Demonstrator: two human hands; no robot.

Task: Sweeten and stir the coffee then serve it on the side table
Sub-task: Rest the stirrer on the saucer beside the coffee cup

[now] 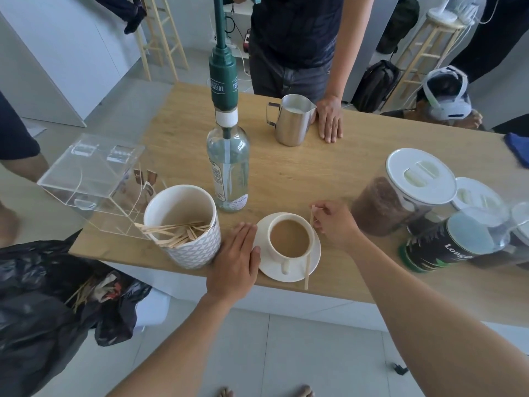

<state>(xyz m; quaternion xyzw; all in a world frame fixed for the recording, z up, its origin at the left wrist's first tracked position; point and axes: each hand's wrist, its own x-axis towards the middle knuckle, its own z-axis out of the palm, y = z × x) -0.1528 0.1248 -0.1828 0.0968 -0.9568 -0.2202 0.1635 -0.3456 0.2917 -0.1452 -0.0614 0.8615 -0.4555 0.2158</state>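
The coffee cup (289, 239) sits full on its saucer (267, 267), close to the near edge of the desk (329, 173). The right hand (335, 224) pinches the top of a wooden stirrer (307, 273) that seems to run past the cup and off the saucer. The left hand (237, 256) lies flat against the saucer. A hasty lift could slop coffee or drop the stick. Beyond stand a syrup bottle (229, 173), a milk jug (293, 121) and a stirrer pot (194, 247). A black rubbish bag (43, 296) slumps on the tiled floor.

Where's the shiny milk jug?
In the head view, the milk jug stands at the table's far edge, just right of the tall bottle, with another person's hand resting beside it.
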